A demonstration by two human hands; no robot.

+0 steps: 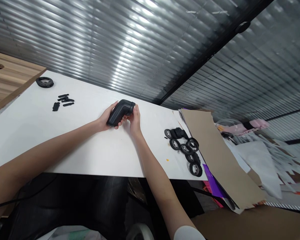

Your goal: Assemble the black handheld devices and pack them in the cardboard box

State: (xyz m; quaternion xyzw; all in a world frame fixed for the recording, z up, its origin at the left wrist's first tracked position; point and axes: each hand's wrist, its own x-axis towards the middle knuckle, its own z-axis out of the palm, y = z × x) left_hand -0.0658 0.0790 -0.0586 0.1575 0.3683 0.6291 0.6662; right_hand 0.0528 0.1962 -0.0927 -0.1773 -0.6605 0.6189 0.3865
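Observation:
A black, bent, pistol-shaped device (121, 111) is held just above the white table, its exact kind not plain. My left hand (109, 115) wraps round its lower, handle-like end, with fingertips showing beneath. At the short upper end, my right hand (135, 118) grips with the fingers closed around it. The underside of the device is partly hidden by my fingers. To the left lie several small flat black pieces (65, 99), and beyond them a black ring (45, 82). Several black rings (187, 149) are clustered on the right, beside a dark chunky part (179, 133).
The white table (95, 150) backs onto a corrugated, shiny panel (102, 43). A wooden board (12, 76) borders the left end. Brown cardboard (215, 146) leans along the right edge, with a purple sheet (212, 181) under it and plastic wrapping (260, 163) farther right.

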